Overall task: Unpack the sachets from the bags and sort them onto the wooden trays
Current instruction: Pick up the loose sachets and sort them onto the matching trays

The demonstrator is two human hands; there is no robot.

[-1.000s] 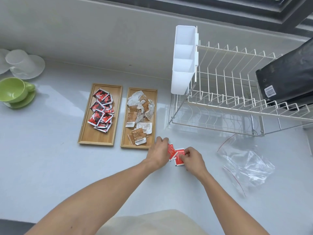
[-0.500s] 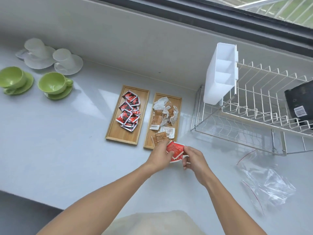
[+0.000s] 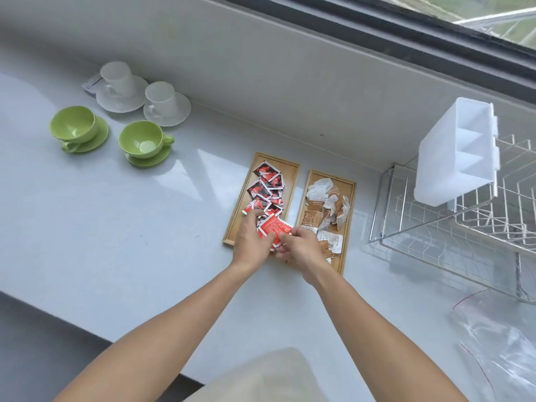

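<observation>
Now gripping red sachets [image 3: 274,229] in both hands, left hand [image 3: 252,242] and right hand [image 3: 301,249]; left tray [image 3: 293,181] directly beneath, long axis running away.

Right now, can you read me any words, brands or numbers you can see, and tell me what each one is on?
No text here can be read.
Red sachets on the left tray: red-and-black graphic, no wording legible.
Held sachets, gripped by left hand and right hand: white print, too small.
Brown sachets on the right tray: print blurred.
Tag by the white cup: unreadable.
</observation>
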